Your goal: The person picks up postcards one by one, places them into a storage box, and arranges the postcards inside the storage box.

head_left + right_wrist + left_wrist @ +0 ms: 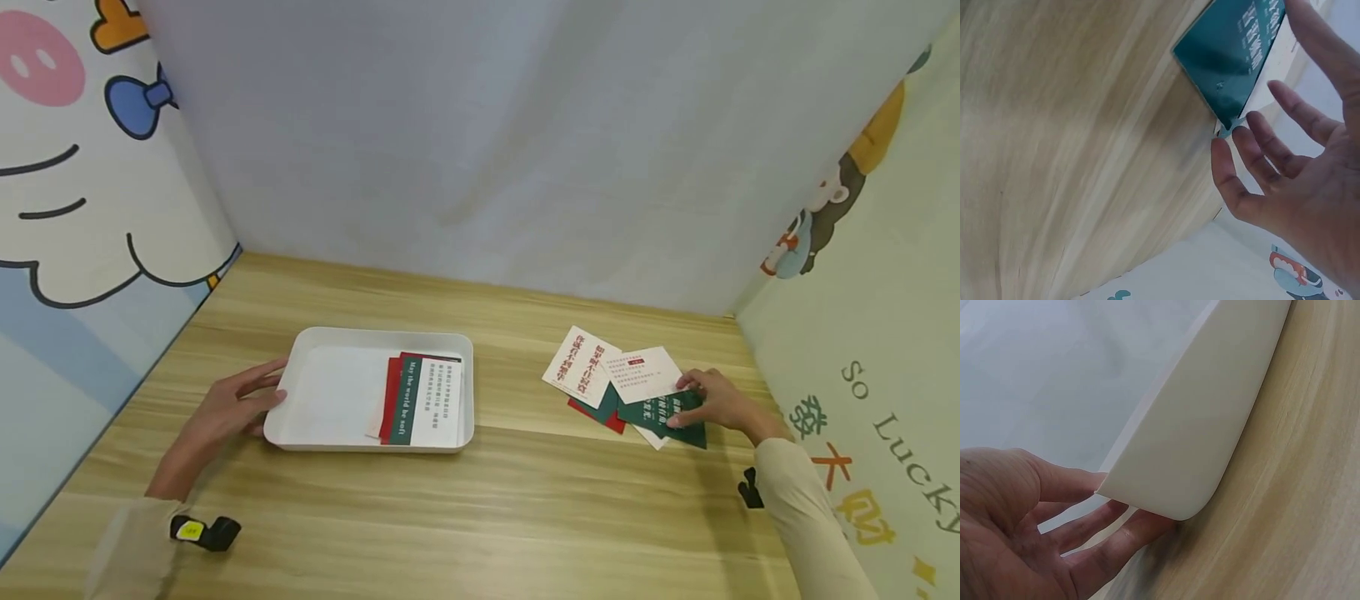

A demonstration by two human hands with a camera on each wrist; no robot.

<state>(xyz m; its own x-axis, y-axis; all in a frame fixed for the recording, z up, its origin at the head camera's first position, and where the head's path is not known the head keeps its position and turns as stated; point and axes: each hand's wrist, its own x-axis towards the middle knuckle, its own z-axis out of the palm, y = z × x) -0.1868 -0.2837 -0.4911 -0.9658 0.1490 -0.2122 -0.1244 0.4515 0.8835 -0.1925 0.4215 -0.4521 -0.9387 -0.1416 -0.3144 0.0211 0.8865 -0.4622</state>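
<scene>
My left hand [232,404] grips the left end of a white tray [326,392]. In the left wrist view its thumb lies at the rim, with fingers under the corner [1166,500]. Several cards, topped by a green-and-white card [437,402], lie in the tray's right half. My right hand [720,404] is over the right side of a loose card pile, fingers spread and bent. Its thumb overlaps a dark green card [696,435], whose corner shows close to the fingertips in the right wrist view. Beside it lies a white card with a small red label [647,381].
Also in the pile are a white card with red characters [577,367] and partly covered red and green cards. A pale curtain [480,150] stands behind the wooden table [480,517]. Printed walls rise at left and right.
</scene>
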